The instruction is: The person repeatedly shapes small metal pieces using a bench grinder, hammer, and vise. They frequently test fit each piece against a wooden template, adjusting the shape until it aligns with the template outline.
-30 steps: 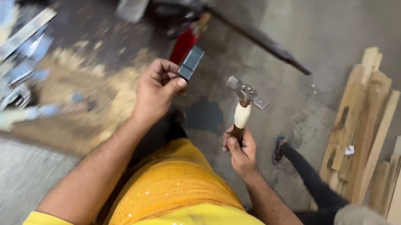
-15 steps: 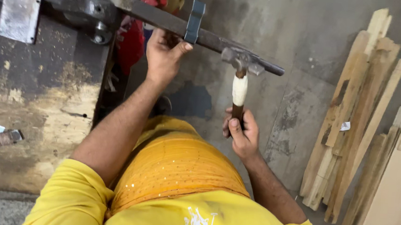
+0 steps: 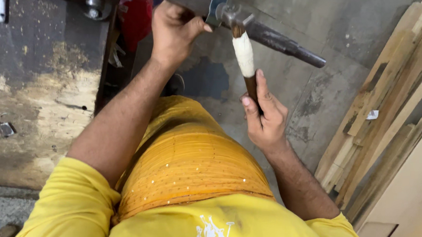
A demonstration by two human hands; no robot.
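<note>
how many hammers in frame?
1. The hammer is in the right hand, its head at the metal bar beside the left hand. Others may be out of view.

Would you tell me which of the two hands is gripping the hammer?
The right hand grips the hammer by its wooden handle. The left hand instead steadies the small metal bracket on the long steel bar.

dull metal bar (image 3: 274, 38), wooden hammer handle (image 3: 246, 62).
</note>
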